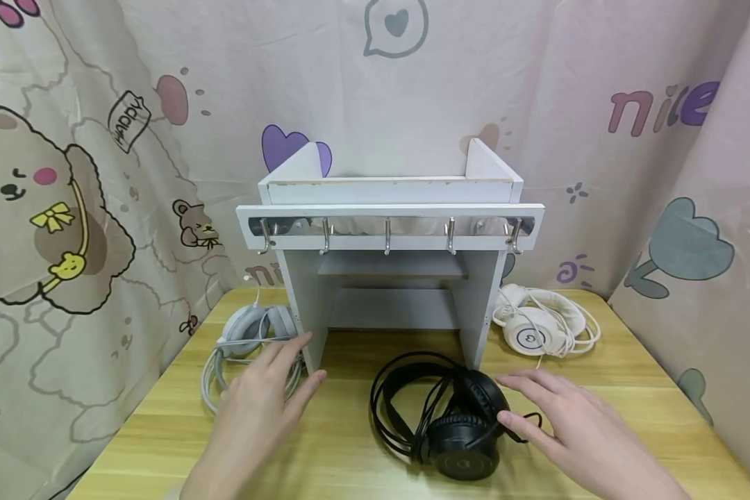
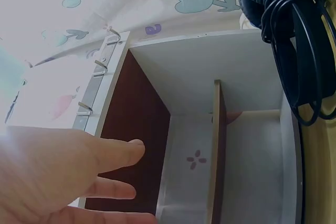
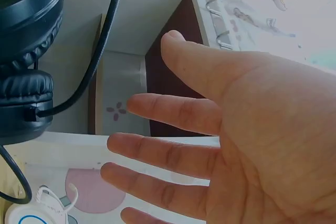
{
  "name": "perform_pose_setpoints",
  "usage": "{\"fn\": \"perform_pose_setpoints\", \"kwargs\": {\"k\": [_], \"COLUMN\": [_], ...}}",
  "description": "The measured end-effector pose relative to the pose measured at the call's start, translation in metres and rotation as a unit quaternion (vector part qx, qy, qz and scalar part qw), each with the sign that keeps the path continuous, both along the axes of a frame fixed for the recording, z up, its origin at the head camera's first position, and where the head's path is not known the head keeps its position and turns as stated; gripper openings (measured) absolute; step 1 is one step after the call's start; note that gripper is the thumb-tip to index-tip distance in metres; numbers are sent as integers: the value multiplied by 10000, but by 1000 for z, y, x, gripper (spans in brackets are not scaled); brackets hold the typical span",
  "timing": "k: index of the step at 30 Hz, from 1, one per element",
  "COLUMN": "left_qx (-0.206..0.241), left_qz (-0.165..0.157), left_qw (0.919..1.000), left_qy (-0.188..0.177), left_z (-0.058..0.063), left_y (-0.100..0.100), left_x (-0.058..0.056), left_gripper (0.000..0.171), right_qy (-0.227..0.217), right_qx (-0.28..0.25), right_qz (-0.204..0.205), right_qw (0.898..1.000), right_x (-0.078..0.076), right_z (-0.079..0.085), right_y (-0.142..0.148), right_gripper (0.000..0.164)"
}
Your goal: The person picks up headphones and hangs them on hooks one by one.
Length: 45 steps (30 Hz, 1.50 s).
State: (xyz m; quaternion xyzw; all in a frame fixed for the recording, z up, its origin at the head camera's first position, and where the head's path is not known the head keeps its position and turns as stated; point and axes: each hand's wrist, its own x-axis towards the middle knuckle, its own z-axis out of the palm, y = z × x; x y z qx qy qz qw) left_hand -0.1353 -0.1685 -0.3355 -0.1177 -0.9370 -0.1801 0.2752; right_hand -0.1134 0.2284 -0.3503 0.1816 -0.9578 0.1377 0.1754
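Note:
Black headphones [image 1: 465, 444] with a coiled cable lie on the wooden table in front of a white shelf rack [image 1: 390, 191]. My right hand [image 1: 575, 423] hovers just right of them, fingers spread and holding nothing; in the right wrist view its palm and straight fingers show fully. On the other side, my left hand [image 1: 259, 410] is held near the rack's left side panel, fingers extended, nothing in it. Grey headphones [image 1: 246, 330] with their cable lie behind the left hand, partly covered by it. White headphones [image 1: 531, 333] lie right of the rack.
A row of several metal hooks [image 1: 387, 236] runs along the rack's front rail. Inside the rack is a horizontal shelf [image 1: 392, 265]. A patterned curtain [image 1: 412, 90] hangs behind and on both sides of the wooden table [image 1: 162, 430].

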Motion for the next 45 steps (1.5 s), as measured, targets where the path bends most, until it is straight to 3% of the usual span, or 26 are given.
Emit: {"fn": "perform_pose_setpoints", "kwargs": {"k": [9,20,29,39,45], "left_qx": [42,29,11,-219,-242], "left_qz": [-190,-397,-323,-465,-507], "left_qw": [9990,9954,9912,9819,9796], "left_qy": [412,868,1285,1822,1931], "left_z": [7,18,35,58,71], "left_y": [1,2,2,-2,-5], "left_x": [-4,-11,-15,-25,-30], "left_gripper": [54,54,54,52,52], "right_qy": [-226,-94,65,57,141], "right_qx": [-39,26,95,54,106], "right_qz": [43,288,413,603,737], "right_qw": [9997,9995,9991,9982,9971], "right_x": [1,4,5,5,5], "right_z": [-1,-2,-5,-2,-1], "right_y": [-2,-6,-9,-15,-17], "right_gripper": [42,40,39,37,38]}}
